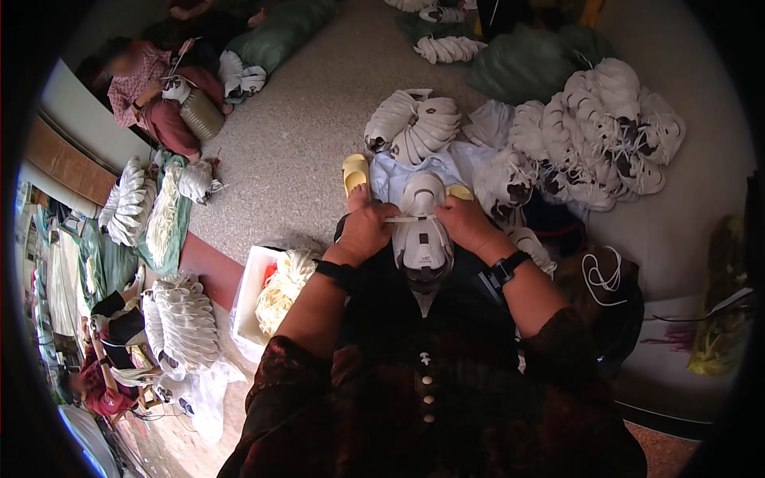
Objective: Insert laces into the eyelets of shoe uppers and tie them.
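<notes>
A white sneaker (pixel 423 244) with a small dark square on it lies upright over my lap, between my two hands. Across it runs a flat white shoelace (pixel 412 219). My left hand (pixel 369 229) is closed at the lace's left end, with thumb and fingers pinched together. On the other side, my right hand (pixel 464 221) is closed on the lace close against the shoe's edge; its fingertips are partly hidden. The shoe's tongue end (pixel 423 187) points away from me.
White shoes (pixel 426 131) lie in rows ahead, and a large heap of shoes (pixel 606 135) stands at right. A white box (pixel 253 291) with bundled laces (pixel 287 287) is at my left. A co-worker (pixel 151 99) sits far left; another person (pixel 103 386) sits nearer. Green sacks (pixel 522 68) lie at the back.
</notes>
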{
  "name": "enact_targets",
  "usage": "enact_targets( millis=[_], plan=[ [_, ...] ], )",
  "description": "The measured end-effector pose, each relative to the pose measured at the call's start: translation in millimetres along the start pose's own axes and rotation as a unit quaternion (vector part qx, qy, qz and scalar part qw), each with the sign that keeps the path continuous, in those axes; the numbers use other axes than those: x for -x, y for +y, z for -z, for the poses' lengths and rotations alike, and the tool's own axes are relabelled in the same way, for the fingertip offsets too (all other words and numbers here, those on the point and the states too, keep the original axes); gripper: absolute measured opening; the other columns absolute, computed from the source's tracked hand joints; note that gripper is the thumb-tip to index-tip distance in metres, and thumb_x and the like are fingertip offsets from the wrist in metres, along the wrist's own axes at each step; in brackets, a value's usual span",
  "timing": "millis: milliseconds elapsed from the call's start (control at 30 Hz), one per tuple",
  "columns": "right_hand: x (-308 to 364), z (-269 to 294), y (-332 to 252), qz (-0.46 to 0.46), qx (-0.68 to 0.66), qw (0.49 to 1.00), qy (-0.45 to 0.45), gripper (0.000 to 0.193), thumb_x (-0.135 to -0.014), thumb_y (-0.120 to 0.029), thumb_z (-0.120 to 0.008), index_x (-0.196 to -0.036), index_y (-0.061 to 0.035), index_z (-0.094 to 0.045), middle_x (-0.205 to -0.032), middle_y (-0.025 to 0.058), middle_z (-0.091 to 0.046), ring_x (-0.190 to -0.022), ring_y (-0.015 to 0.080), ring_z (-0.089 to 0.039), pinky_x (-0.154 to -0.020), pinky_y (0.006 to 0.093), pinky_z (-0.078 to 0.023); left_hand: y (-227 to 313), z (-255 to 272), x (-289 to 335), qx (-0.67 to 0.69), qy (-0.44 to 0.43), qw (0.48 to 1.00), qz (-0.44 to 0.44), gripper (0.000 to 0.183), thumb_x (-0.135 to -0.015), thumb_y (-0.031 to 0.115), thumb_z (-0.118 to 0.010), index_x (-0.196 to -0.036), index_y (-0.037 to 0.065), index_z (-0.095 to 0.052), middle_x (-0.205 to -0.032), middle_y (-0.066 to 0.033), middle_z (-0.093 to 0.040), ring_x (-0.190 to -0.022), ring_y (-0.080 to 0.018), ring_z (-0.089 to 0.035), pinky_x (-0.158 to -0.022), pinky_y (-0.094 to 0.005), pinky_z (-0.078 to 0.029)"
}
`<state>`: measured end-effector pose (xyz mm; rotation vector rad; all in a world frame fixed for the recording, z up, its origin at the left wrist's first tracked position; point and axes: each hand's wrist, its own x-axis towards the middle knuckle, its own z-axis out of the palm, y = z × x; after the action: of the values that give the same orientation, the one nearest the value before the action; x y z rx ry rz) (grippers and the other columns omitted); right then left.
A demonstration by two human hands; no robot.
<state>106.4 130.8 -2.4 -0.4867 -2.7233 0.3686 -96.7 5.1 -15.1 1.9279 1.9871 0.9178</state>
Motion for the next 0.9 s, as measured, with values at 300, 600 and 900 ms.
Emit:
enact_targets(
  millis=[300,600,900],
  plan=[
    [30,55,67,-0.082,0.18,0.98,-0.03,0.006,-0.071,-0.001,-0.053,-0.077,-0.0025,-0.054,-0.077,0.016,-0.055,-0.072,0.0345,-0.058,-0.064,0.0409,-0.048,-25,47,20,0.041,0.031,0.998,0.044,0.017,-0.075,0.005,-0.065,-0.091,0.01,-0.066,-0.076,-0.0104,-0.061,-0.072,-0.0254,-0.06,-0.066,-0.0325,-0.048],
    [196,282,210,-0.44,0.442,0.754,0.206,0.015,-0.077,-0.009,-0.048,-0.086,-0.0045,-0.059,-0.086,0.0203,-0.062,-0.084,0.0388,-0.059,-0.07,0.0474,-0.048,-103,153,93,0.074,0.082,0.986,0.128,0.012,-0.075,0.003,-0.066,-0.086,0.004,-0.068,-0.078,-0.0103,-0.065,-0.072,-0.0185,-0.061,-0.068,-0.0275,-0.047],
    [245,316,204,-0.562,0.458,0.661,0.194,0.014,-0.077,-0.012,-0.05,-0.084,-0.0055,-0.06,-0.089,0.02,-0.062,-0.084,0.0378,-0.059,-0.07,0.0475,-0.048,-166,253,229,0.09,0.172,0.937,0.291,0.009,-0.078,0.001,-0.062,-0.085,-0.001,-0.067,-0.076,-0.0022,-0.065,-0.069,-0.0075,-0.056,-0.066,-0.0225,-0.045]
  ],
)
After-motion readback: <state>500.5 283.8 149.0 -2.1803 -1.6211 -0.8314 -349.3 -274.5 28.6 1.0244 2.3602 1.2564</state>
